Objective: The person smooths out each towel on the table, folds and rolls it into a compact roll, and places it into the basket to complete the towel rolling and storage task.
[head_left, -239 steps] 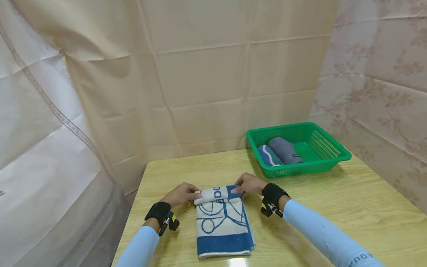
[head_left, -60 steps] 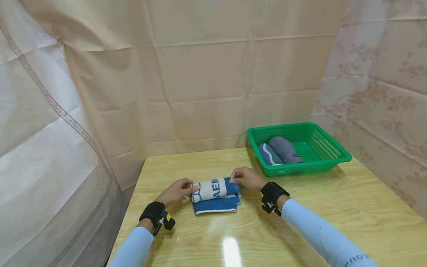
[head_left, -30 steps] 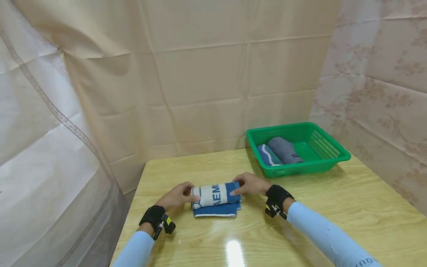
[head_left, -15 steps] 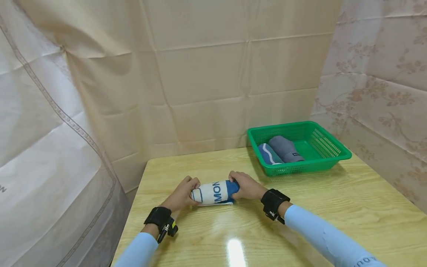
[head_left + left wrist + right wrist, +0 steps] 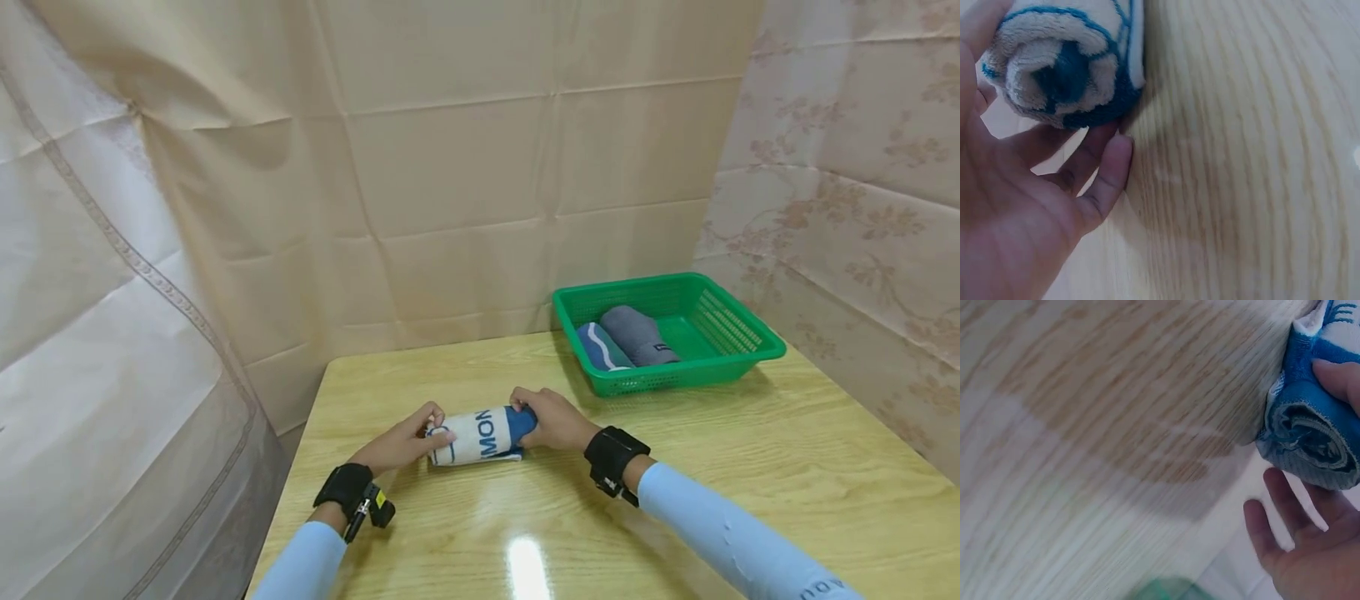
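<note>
A white and blue towel, rolled into a cylinder with blue lettering, lies crosswise on the table in the head view. My left hand holds its left end, thumb on top and fingers behind. In the left wrist view the spiral end of the towel shows, with fingertips at its underside. My right hand grips the blue right end. The right wrist view shows that end of the towel between the thumb above and fingers below. A short flat edge of cloth sticks out under the roll's front.
A green plastic basket stands at the back right of the wooden table. Inside it lie a rolled grey towel and a rolled blue and green towel. Cloth curtains hang behind the table and at both sides.
The towel lay folded flat with only its far end turned over; both hands have rolled it toward the front into a cylinder. In the last half second the left fingers have shifted slightly on its end.
</note>
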Available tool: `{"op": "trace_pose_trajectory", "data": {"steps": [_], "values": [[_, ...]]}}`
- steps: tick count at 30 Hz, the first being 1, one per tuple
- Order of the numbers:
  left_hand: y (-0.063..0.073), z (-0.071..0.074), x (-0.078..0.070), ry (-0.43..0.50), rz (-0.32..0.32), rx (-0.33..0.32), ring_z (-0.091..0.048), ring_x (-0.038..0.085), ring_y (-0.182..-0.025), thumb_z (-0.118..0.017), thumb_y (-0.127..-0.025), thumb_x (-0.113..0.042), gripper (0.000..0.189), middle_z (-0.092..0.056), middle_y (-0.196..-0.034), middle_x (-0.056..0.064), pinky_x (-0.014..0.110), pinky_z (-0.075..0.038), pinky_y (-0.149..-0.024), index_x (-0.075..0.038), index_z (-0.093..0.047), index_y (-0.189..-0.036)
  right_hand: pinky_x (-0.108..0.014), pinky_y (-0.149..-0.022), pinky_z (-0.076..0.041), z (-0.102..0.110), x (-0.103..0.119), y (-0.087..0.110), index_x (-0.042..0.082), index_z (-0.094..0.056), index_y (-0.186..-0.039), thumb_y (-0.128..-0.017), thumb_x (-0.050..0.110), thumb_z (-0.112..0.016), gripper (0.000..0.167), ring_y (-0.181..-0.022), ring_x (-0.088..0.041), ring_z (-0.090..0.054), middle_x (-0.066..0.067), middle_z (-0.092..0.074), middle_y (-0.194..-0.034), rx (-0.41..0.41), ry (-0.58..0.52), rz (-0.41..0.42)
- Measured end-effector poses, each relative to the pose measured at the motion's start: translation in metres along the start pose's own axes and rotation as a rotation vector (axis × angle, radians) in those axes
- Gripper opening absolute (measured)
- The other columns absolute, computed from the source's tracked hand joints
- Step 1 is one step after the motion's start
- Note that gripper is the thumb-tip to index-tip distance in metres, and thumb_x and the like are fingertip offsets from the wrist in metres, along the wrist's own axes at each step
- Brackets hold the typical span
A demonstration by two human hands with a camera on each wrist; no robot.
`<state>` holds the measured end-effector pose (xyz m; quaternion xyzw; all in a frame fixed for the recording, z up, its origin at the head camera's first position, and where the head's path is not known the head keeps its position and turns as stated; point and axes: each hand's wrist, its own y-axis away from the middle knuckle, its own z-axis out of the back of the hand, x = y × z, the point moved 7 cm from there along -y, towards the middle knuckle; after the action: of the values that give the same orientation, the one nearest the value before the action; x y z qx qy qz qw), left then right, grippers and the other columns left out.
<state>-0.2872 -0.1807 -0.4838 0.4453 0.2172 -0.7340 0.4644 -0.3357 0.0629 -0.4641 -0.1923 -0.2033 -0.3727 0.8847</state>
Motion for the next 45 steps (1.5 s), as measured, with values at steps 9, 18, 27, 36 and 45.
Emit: {"op": "trace_pose_trajectory", "data": {"steps": [9, 18, 27, 36, 45], "values": [[-0.001, 0.0, -0.002, 0.012, 0.012, -0.029, -0.036, 0.021, -0.075, -0.068, -0.101, -0.039, 0.034, -0.032, -0.085, 0.002, 0.033, -0.03, -0.067, -0.014, -0.045, -0.106, -0.043, -0.094, -0.046, 0.002, -0.015, 0.007, 0.021, -0.052, -0.111, -0.102, 0.038, -0.066, 0.024, -0.121, -0.027, -0.059, -0.003, -0.061, -0.121, 0.172, -0.326, -0.046], [0.001, -0.001, 0.0, 0.022, 0.062, -0.054, -0.039, 0.022, -0.082, -0.069, -0.1, -0.04, 0.041, -0.037, -0.089, 0.004, 0.036, -0.03, -0.07, -0.013, -0.04, -0.11, -0.038, -0.085, -0.045, 0.007, -0.011, 0.006, 0.01, -0.053, -0.116, -0.103, 0.028, -0.066, 0.026, -0.105, -0.026, -0.058, -0.007, -0.06, -0.115, 0.194, -0.449, -0.084], [0.003, -0.019, 0.0, 0.024, 0.012, 0.097, -0.061, 0.02, -0.094, -0.081, -0.092, -0.031, 0.061, -0.055, -0.111, 0.012, 0.03, -0.05, -0.072, -0.012, -0.025, -0.109, -0.04, -0.089, -0.048, 0.002, -0.011, 0.011, 0.017, -0.06, -0.118, -0.085, 0.032, -0.087, 0.045, -0.104, -0.022, -0.057, -0.003, -0.062, -0.115, 0.248, -0.389, -0.145], [0.009, -0.022, -0.012, -0.066, -0.083, 0.229, -0.052, 0.019, -0.099, -0.067, -0.102, -0.029, 0.042, -0.047, -0.111, 0.007, 0.029, -0.043, -0.079, -0.009, -0.031, -0.107, -0.036, -0.085, -0.049, -0.002, 0.006, 0.014, 0.02, -0.045, -0.104, -0.076, 0.026, -0.094, 0.057, -0.096, -0.017, -0.06, 0.003, -0.063, -0.106, 0.234, -0.227, 0.006], [0.006, -0.018, -0.005, -0.06, -0.016, 0.116, -0.059, 0.022, -0.099, -0.086, -0.087, -0.033, 0.062, -0.052, -0.114, 0.011, 0.032, -0.052, -0.078, -0.012, -0.033, -0.11, -0.037, -0.086, -0.053, -0.009, 0.012, 0.016, 0.022, -0.041, -0.105, -0.072, 0.024, -0.097, 0.065, -0.099, -0.015, -0.065, 0.002, -0.068, -0.111, 0.232, -0.147, -0.008]]}}
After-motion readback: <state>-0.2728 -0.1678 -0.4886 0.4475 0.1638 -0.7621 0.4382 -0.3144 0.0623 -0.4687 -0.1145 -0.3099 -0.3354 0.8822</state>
